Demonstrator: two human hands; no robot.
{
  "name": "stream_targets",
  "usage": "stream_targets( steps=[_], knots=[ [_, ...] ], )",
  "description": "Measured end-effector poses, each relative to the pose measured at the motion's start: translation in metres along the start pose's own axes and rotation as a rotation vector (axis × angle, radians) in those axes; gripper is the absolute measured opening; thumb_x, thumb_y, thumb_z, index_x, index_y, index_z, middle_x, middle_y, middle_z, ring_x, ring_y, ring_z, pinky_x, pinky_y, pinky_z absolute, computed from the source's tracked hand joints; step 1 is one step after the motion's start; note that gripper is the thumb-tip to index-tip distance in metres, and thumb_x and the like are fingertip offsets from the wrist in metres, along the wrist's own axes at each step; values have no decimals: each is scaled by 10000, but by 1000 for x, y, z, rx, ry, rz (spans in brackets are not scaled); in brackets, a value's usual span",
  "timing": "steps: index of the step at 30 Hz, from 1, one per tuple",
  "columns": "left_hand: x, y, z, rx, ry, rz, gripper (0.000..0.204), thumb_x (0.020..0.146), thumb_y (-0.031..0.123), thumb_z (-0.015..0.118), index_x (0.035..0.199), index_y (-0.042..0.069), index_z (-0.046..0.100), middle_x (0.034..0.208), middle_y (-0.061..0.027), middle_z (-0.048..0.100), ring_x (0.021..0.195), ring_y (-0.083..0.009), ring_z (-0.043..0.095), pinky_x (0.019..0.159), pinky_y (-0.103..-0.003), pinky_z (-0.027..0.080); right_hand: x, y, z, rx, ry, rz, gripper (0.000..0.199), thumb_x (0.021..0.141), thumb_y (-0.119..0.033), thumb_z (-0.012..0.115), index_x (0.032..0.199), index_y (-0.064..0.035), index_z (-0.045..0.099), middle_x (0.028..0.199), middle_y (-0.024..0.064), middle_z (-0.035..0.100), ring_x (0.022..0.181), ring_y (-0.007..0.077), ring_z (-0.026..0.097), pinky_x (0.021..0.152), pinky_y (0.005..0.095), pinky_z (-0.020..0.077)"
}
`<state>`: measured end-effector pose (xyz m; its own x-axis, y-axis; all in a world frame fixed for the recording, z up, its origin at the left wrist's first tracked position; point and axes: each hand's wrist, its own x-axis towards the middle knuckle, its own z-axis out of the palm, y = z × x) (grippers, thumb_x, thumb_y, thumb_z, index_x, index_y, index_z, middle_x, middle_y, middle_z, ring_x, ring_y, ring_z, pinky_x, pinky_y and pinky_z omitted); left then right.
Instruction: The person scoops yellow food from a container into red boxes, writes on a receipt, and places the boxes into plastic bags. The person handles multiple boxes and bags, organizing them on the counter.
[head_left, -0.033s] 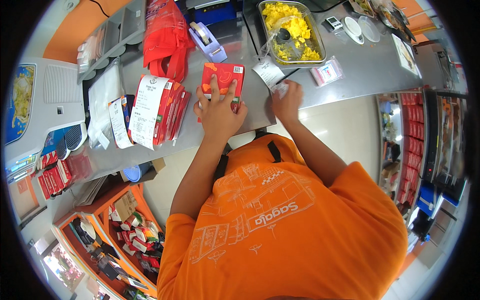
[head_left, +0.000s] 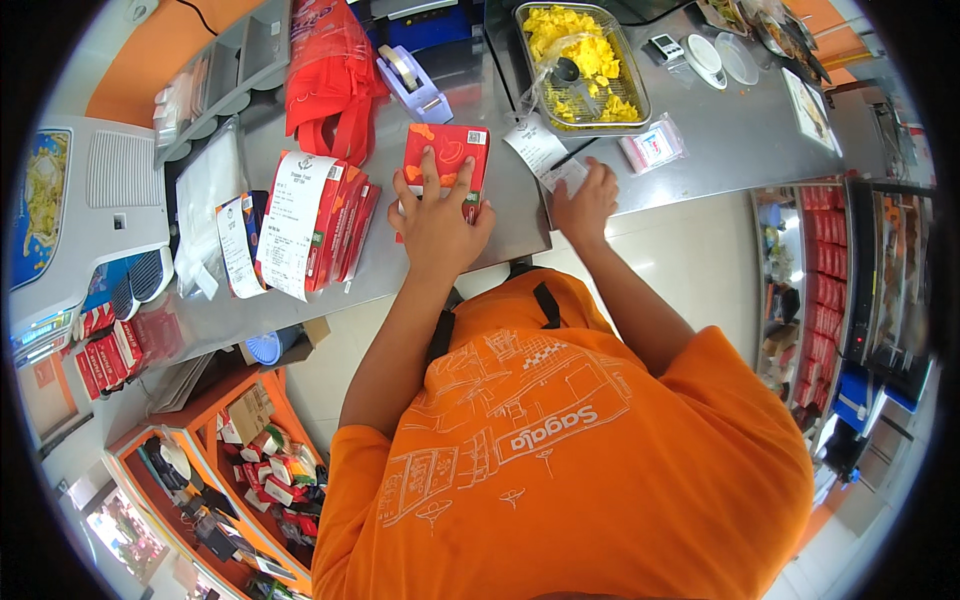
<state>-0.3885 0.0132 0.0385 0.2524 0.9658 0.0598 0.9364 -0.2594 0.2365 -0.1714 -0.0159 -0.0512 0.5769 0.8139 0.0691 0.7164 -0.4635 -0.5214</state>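
My left hand (head_left: 441,216) lies with spread fingers on top of a red box (head_left: 447,148) that has an orange pattern, on the metal counter. By the counter's front edge, my right hand (head_left: 588,202) is beside the lower end of a white printed receipt (head_left: 536,146). Its fingers are loosely bent and apart, and the fingertips look close to or on the paper's edge. Left of the box stands a row of red boxes (head_left: 345,225), with a long receipt (head_left: 298,215) over the front one.
A glass tray (head_left: 640,75) of yellow food with a dark spoon stands beyond my right hand. Near it lies a small clear packet (head_left: 655,145). A lilac tape dispenser (head_left: 425,100) and red bags (head_left: 330,75) sit behind the box. A grey printer-like machine (head_left: 120,200) is at far left.
My right hand has shifted slightly to the right, and more of the receipt's lower end shows. My left hand remains on the red box.
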Motion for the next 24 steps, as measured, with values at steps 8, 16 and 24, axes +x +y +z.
stream_targets(
  steps=[8,16,24],
  knots=[
    [12,-7,-4,-185,30,-21,717,883,470,671,1508,156,518,1652,-208,288,1485,-516,248,1135,-677,261,22,21,-25,802,-666,564,473,901,-277,776,1273,-46,595,1075,82,736,963,272,712,854,474,539],
    [5,-10,-37,-1277,116,-233,663,970,223,671,1517,-29,395,1416,-236,576,1220,-290,626,1022,-384,485,-27,-97,-82,1576,-648,579,290,982,-144,706,1233,-29,616,1108,75,725,931,159,717,788,306,609],
    [20,-32,-5,-589,133,-47,684,886,111,722,1494,-8,432,1426,-267,511,1239,-401,577,1034,-447,476,-51,-105,-62,771,-1101,284,303,994,-288,690,1067,6,679,896,92,718,748,151,690,645,287,565]
  ],
)
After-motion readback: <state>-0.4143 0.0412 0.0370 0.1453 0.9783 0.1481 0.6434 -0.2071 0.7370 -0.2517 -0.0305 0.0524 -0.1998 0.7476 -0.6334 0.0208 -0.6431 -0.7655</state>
